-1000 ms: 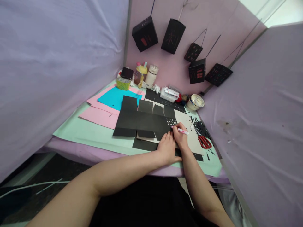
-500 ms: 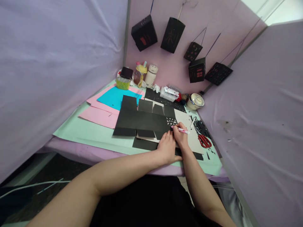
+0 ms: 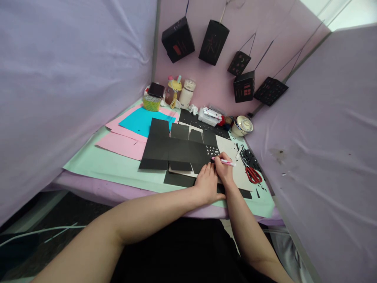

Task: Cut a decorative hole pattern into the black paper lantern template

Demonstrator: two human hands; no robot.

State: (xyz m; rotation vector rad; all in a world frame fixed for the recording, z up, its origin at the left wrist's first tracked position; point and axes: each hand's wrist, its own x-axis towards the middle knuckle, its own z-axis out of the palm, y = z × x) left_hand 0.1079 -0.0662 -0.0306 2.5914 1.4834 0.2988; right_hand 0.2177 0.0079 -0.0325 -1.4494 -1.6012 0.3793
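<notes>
The right hand (image 3: 224,169) pinches a pen-like tool (image 3: 227,162), tip indistinct, at the black sheet's (image 3: 182,150) perforated end. The left hand (image 3: 206,184), flat and unclenched, partly hides the sheet's near edge

- Right hand (image 3: 224,169) gripping a pen (image 3: 227,162), its tip at the perforated right end of the black card (image 3: 185,151)
- Left hand (image 3: 207,184) flat on the card's near edge
- Blue sheet (image 3: 137,122), pink sheets (image 3: 120,146): left of the card
- Scissors (image 3: 253,175), scraps (image 3: 250,160): right of the card
- Bowl (image 3: 238,130), bottle (image 3: 186,95): beyond the card
</notes>
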